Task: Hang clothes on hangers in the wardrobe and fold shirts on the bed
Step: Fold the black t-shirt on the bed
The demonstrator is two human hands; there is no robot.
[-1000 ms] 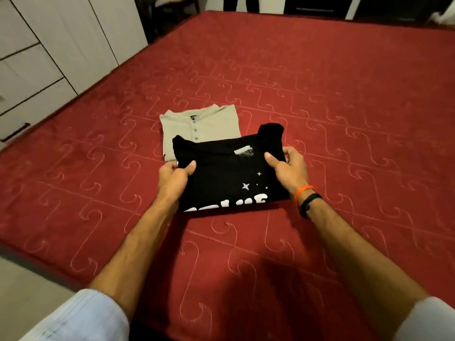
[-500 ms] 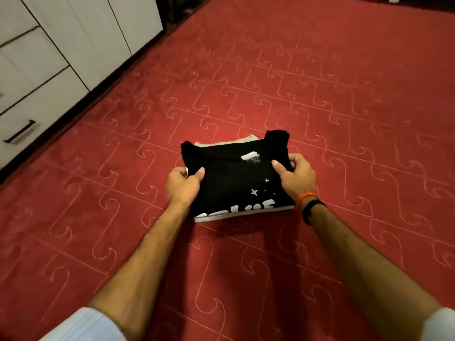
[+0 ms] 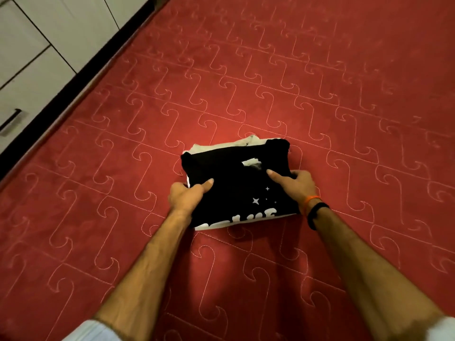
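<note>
A folded black T-shirt (image 3: 236, 183) with white lettering and small stars lies on top of a folded grey shirt (image 3: 221, 148), whose far edge peeks out behind it. My left hand (image 3: 188, 196) grips the black shirt's left edge, thumb on top. At the right edge my right hand (image 3: 296, 185) holds the same shirt, thumb pressed on the fabric; orange and black bands circle that wrist. Both shirts rest on the red quilted bed (image 3: 246, 82).
White wardrobe drawers (image 3: 37, 70) with a dark handle (image 3: 11, 121) stand at the left, past a dark gap along the bed's edge. The red bedspread stretches out on every side of the stack.
Both hands carried the black shirt forward and set it over the grey shirt, which now shows only at its far edge. The view tilted down and leftward.
</note>
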